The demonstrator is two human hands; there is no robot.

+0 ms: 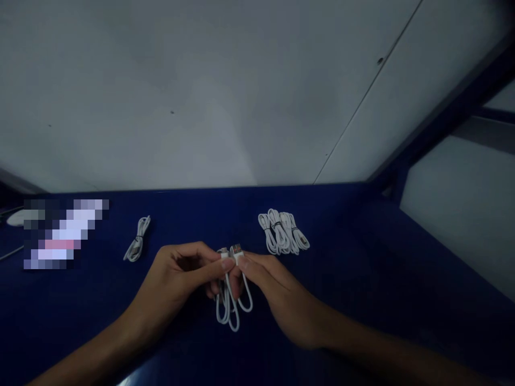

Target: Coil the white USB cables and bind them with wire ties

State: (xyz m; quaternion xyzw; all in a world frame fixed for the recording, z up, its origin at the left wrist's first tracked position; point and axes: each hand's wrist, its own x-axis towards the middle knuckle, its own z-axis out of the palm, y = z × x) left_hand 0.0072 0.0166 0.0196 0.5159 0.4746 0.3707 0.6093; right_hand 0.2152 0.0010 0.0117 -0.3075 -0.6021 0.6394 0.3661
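A white USB cable [234, 321] hangs in loops between my hands over the blue table. My left hand [181, 271] pinches its smaller plug end between thumb and fingers. Close beside it, my right hand [273, 281] grips the larger USB plug [237, 250], and the two plugs point up side by side. The fingers under the loops are partly hidden.
Several bundled white cables [281, 233] lie together on the blue table [201, 214], behind my right hand. One tied cable [137, 239] lies at the left. Farther left are a pixelated object [66, 236] and a white rounded item [18, 217]. A pale wall [181, 96] stands behind.
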